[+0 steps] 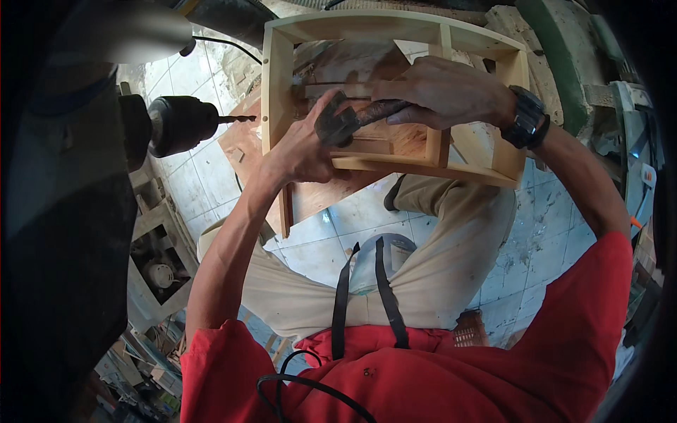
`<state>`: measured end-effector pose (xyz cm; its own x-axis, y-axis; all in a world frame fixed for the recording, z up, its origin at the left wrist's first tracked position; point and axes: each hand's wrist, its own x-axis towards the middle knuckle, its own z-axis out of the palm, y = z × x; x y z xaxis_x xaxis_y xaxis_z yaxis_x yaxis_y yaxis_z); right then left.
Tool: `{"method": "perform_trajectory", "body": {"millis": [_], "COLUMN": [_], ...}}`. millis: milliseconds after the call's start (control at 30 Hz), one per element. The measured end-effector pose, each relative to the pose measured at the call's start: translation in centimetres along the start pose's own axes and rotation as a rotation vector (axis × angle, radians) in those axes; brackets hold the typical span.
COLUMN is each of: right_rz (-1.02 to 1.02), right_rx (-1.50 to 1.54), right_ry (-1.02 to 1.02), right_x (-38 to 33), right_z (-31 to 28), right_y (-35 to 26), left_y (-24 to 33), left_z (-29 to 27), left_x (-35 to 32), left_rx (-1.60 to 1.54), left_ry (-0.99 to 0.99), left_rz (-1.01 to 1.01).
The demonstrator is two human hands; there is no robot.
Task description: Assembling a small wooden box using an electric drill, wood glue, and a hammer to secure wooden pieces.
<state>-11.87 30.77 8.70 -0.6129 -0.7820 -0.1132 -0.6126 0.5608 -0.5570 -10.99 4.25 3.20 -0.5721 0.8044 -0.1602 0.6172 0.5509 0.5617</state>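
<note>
A light wooden frame (391,25) with a curved upper rail and a dividing upright lies in front of me, above my knees. My right hand (451,95), with a dark watch at its wrist, is closed round the handle of a hammer (381,111). The dark hammer head (335,121) is inside the frame, right by the fingers of my left hand (305,151). That hand grips the frame at its lower left corner; the hammer head and the wood hide part of its fingers. Small round holes mark the frame's left side.
A drill chuck (180,125) with a bit (238,119) points at the frame's left side from close by. Under the frame lies a reddish wooden board (236,144) on the tiled floor (303,247). A green-edged machine part (560,63) stands at the far right, with wood scraps around.
</note>
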Motion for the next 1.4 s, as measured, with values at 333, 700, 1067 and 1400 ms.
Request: {"method": "perform_trajectory", "body": {"millis": [333,700,1067,1400], "right_rz": [-0.245,-0.295,-0.219,-0.239], "right_rx": [-0.284,-0.129,-0.060,0.005], "right_ry": [-0.006,-0.120,-0.373,-0.334], "right_x": [2.9,5.1,7.1,6.7], "right_z": [0.2,2.1,1.8,2.3], "right_y": [3.2,4.9,4.9,5.0], "left_y": [0.1,-0.4,-1.1,-0.8], "left_z": [-1.0,-1.2,-0.8,-0.8], "left_x": [0.1,0.4,0.1,0.0], "left_rx": [-0.270,-0.499,-0.573,-0.503], "left_ry": [-0.120,-0.220,-0.213,-0.154], "left_rz": [-0.148,-0.382,-0.404,-0.360]}}
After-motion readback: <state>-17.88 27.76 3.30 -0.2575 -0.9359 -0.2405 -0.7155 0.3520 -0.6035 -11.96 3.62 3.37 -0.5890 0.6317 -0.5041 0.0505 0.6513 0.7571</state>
